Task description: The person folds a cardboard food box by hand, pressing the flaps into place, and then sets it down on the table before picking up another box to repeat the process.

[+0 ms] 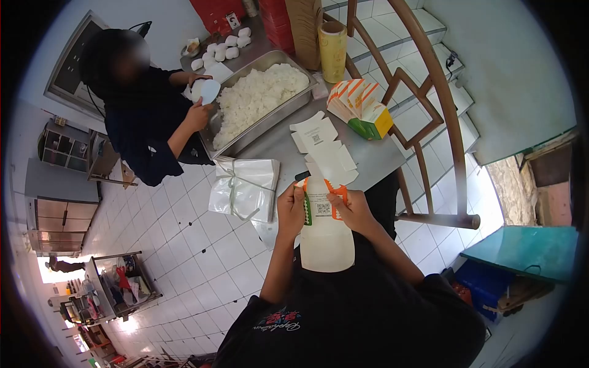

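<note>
Between my hands is a partly folded cardboard food box (327, 245), its pale inner flap hanging toward me and a printed code on the middle panel. My left hand (291, 210) grips its left side, by a green printed edge. On the right side, my right hand (356, 211) pinches an orange printed flap. Just beyond lies a flat, unfolded box blank (323, 144) on the metal table (383, 161). A stack of folded orange, white and green boxes (361, 109) stands farther right. Left of my hands sits a tied bundle of clear plastic sheets or bags (244, 189).
Across the table's left side, a co-worker (150, 116) holds a white scoop or bowl beside a metal tray (270, 135) of cooked rice. Several white wrapped portions (221, 49) lie behind it. A yellow film roll (332, 52) stands near the wooden railing (438, 80) and stairs.
</note>
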The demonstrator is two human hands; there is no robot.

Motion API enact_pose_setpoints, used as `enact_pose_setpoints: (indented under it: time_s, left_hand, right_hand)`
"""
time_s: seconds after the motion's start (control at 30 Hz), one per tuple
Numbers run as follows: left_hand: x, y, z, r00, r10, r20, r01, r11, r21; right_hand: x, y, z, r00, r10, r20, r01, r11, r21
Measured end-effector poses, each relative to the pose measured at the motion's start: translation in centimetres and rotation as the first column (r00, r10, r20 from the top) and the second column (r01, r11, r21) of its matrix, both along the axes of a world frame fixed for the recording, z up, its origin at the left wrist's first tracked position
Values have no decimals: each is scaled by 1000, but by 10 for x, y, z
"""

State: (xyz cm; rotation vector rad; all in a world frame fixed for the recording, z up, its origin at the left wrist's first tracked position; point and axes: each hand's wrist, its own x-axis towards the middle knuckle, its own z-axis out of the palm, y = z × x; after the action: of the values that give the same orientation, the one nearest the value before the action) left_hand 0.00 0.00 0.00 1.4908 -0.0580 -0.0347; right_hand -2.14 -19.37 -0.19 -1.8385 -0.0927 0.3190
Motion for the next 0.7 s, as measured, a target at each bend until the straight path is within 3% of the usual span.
enact_pose_setpoints:
  time_s: [0.1,0.17,0.3,0.37,0.4,0.47,0.6,0.7]
  left_hand:
    - [6,-3,12,997,78,26,-81,980,180]
    - [9,-4,11,992,66,104,-88,971,224]
    - [4,-13,18,986,88,140,-113,977,179]
    - [6,-14,27,996,66,58,-66,998,-8]
    - [5,-13,26,996,66,57,-65,998,-8]
    - [1,-11,22,994,51,101,-75,966,246]
    - [-1,-7,11,993,31,110,-59,963,263]
    - [1,-6,14,996,-70,54,59,981,184]
  right_hand:
    - [5,14,-3,978,-33,206,6,992,128]
    - [9,26,-4,912,-318,261,197,895,400]
    - [7,14,7,930,-295,218,210,916,342]
    - [8,8,13,947,-174,269,130,976,176]
    - [8,8,18,948,-175,267,131,976,175]
    - [9,10,26,961,-131,243,75,971,227]
    - [14,1,30,979,-76,187,27,967,253]
    - [15,1,24,924,-192,332,133,972,192]
